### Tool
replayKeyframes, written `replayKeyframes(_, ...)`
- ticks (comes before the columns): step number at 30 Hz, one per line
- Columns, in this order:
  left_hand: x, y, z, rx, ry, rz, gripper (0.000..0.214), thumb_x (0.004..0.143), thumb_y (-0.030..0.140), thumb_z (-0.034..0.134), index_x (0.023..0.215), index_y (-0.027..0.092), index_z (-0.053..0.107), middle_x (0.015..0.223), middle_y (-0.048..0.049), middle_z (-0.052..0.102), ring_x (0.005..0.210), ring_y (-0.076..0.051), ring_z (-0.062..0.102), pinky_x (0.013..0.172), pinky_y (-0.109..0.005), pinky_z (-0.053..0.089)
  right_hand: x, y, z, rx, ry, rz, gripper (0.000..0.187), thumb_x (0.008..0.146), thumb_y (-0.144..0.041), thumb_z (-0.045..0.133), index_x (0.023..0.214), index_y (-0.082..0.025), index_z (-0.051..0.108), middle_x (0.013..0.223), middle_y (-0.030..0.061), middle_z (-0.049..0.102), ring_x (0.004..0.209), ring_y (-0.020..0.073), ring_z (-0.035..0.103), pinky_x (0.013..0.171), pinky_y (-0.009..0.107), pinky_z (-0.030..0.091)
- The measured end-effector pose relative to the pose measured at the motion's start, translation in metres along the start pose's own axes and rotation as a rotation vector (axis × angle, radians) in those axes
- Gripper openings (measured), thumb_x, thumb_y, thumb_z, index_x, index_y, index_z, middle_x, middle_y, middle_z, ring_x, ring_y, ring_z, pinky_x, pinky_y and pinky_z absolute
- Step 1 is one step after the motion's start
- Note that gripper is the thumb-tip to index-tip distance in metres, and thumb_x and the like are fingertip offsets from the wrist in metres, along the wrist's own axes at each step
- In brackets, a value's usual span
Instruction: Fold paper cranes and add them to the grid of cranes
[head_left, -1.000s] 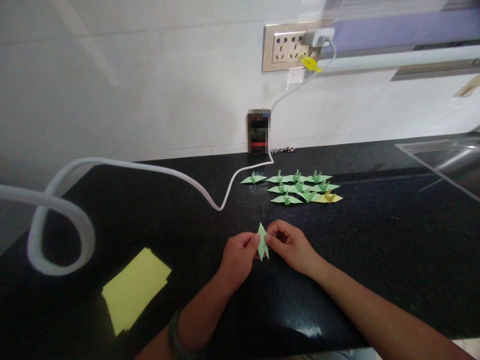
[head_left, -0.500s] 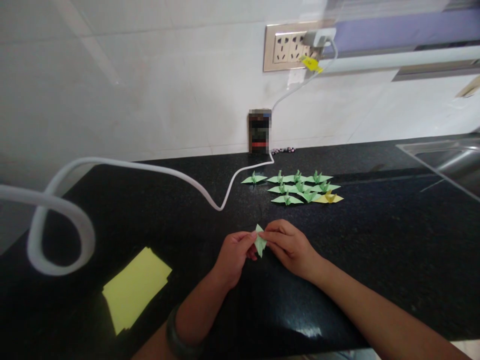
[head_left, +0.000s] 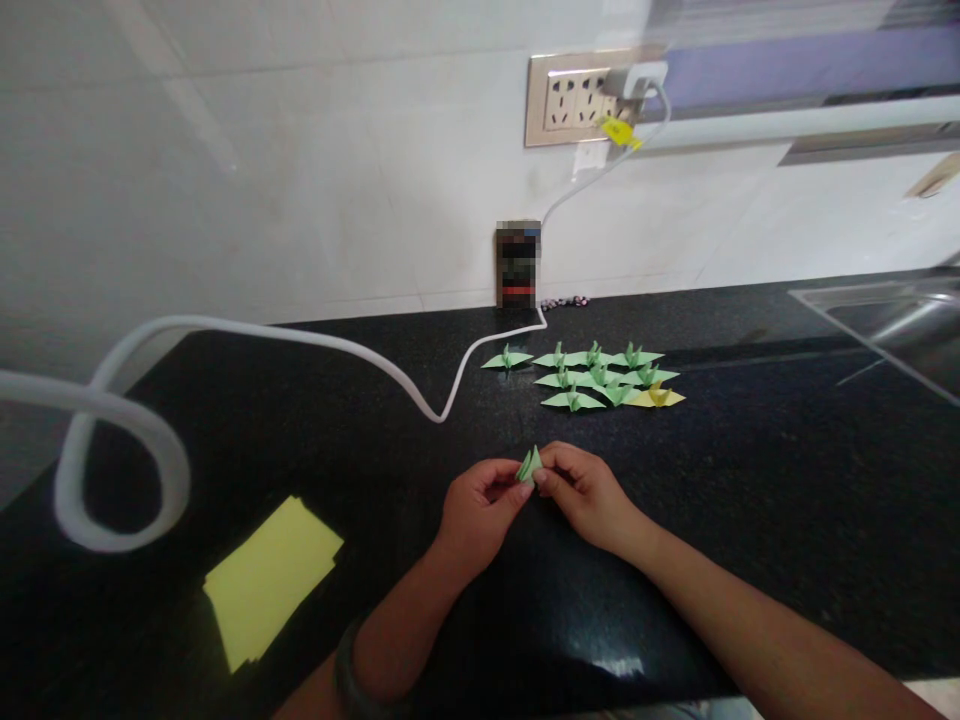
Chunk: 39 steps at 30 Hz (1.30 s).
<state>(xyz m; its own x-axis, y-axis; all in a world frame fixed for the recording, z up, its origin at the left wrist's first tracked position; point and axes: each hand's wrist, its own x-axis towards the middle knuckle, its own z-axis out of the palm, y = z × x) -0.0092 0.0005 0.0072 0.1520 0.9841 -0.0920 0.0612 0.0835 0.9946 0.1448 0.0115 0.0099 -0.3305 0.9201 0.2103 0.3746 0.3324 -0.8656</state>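
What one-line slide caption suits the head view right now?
Both hands pinch a folded green paper over a black counter, with green paper cranes and one yellow crane beyond.

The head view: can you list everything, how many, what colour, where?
Counter: one, black, middle and front
Wall: one, white, behind the counter
Strip: one, purple, upper right
Socket panel: one, beige, on the wall
Plug: one, white, in the socket panel
Cable: maybe two, white, counter and wall
Tag: one, yellow, below the plug
Pixelated object: one, mostly dark, against the wall
Beads: several, pink and dark, beside it
Sink: one, silver, right edge
Paper birds: ten, nine green, one yellow, on the counter
Paper sheets: uncountable stack, yellow, front left
Folded paper: one, light green, front middle
Bracelet: one, dark, bottom edge
Left hand: one, bare, gripping the folded paper
Right hand: one, bare, gripping its right side
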Motion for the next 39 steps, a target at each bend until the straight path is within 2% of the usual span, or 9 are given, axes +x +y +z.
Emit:
replayKeyframes(3, -0.0007, 0.001, -0.0008, -0.017, 0.004, -0.081, 0.018, 0.067, 0.028, 0.059, 0.078, 0.013, 0.063, 0.072, -0.0047, 0.064, 0.064, -0.013, 0.056, 0.063, -0.025, 0.044, -0.0022, 0.0024, 0.005, 0.156, 0.013, 0.107, 0.009, 0.079, -0.025, 0.047, 0.083, -0.018, 0.052, 0.065, -0.0006, 0.051, 0.058, 0.0103, 0.048, 0.054, 0.022, 0.04)
replayKeyframes(5, -0.0011, 0.002, -0.0009, -0.044, 0.024, -0.117, 0.019, 0.066, 0.029, 0.06, 0.075, 0.013, 0.064, 0.067, -0.0035, 0.064, 0.06, -0.013, 0.056, 0.059, -0.024, 0.043, -0.0038, 0.002, 0.007, 0.245, 0.066, 0.135, 0.015, 0.077, -0.026, 0.05, 0.09, -0.019, 0.046, 0.067, -0.0014, 0.051, 0.059, 0.0096, 0.049, 0.053, 0.021, 0.041)
replayKeyframes(10, -0.002, 0.0025, 0.0, -0.017, 0.029, -0.125, 0.023, 0.065, 0.033, 0.059, 0.074, 0.013, 0.065, 0.067, -0.0041, 0.065, 0.06, -0.014, 0.056, 0.056, -0.024, 0.043, -0.0045, -0.0011, 0.006, 0.121, 0.085, 0.065, 0.015, 0.073, -0.026, 0.055, 0.085, -0.019, 0.049, 0.077, 0.0011, 0.05, 0.06, 0.0093, 0.048, 0.051, 0.021, 0.041)
replayKeyframes(14, -0.0021, 0.0008, 0.0005, 0.019, 0.018, -0.119, 0.023, 0.066, 0.033, 0.059, 0.077, 0.014, 0.065, 0.072, -0.0051, 0.066, 0.063, -0.015, 0.058, 0.059, -0.025, 0.044, -0.0031, 0.0002, 0.0051, 0.11, 0.115, 0.078, 0.014, 0.074, -0.024, 0.054, 0.087, -0.02, 0.049, 0.076, 0.0008, 0.049, 0.061, 0.0097, 0.048, 0.051, 0.021, 0.042)
replayKeyframes(19, -0.0021, -0.0007, 0.0, 0.071, 0.014, -0.085, 0.022, 0.066, 0.033, 0.058, 0.076, 0.015, 0.065, 0.069, -0.0045, 0.066, 0.062, -0.016, 0.058, 0.058, -0.024, 0.043, -0.0028, 0.0028, 0.0061, 0.063, 0.099, 0.042, 0.007, 0.074, -0.023, 0.054, 0.079, -0.019, 0.051, 0.079, 0.0022, 0.05, 0.065, 0.0104, 0.049, 0.053, 0.022, 0.042)
replayKeyframes(24, -0.0029, -0.0017, -0.0001, 0.13, -0.002, -0.044, 0.022, 0.068, 0.033, 0.057, 0.078, 0.016, 0.066, 0.072, -0.0049, 0.066, 0.066, -0.017, 0.058, 0.061, -0.025, 0.044, -0.0037, 0.0056, 0.0076, 0.077, 0.086, 0.112, 0.012, 0.074, -0.024, 0.054, 0.085, -0.019, 0.049, 0.072, 0.0, 0.05, 0.062, 0.0104, 0.049, 0.052, 0.022, 0.042)
replayKeyframes(32, -0.0031, -0.0057, -0.0008, 0.179, 0.0, -0.019, 0.021, 0.068, 0.033, 0.056, 0.077, 0.017, 0.066, 0.074, -0.0049, 0.066, 0.068, -0.017, 0.058, 0.063, -0.026, 0.043, -0.0019, 0.0001, 0.003, 0.13, 0.052, 0.01, 0.004, 0.074, -0.022, 0.054, 0.074, -0.018, 0.052, 0.083, 0.0033, 0.051, 0.072, 0.0121, 0.05, 0.059, 0.024, 0.043)
replayKeyframes(35, -0.0026, -0.0041, -0.0015, 0.163, -0.012, -0.021, 0.02, 0.068, 0.032, 0.056, 0.077, 0.017, 0.066, 0.074, -0.0049, 0.066, 0.069, -0.017, 0.058, 0.063, -0.025, 0.043, -0.0014, 0.0016, 0.0027, 0.152, 0.038, 0.023, 0.007, 0.073, -0.022, 0.056, 0.078, -0.019, 0.053, 0.081, 0.0027, 0.051, 0.071, 0.0117, 0.05, 0.057, 0.023, 0.043)
replayKeyframes(39, -0.0008, -0.0002, -0.0008, 0.05, -0.014, -0.103, 0.019, 0.063, 0.031, 0.061, 0.072, 0.015, 0.066, 0.067, -0.0036, 0.065, 0.061, -0.015, 0.056, 0.057, -0.024, 0.042, -0.0013, 0.0027, 0.0003, 0.139, 0.036, -0.036, 0.003, 0.074, -0.022, 0.056, 0.075, -0.019, 0.057, 0.082, 0.0031, 0.05, 0.071, 0.0116, 0.05, 0.059, 0.024, 0.043)
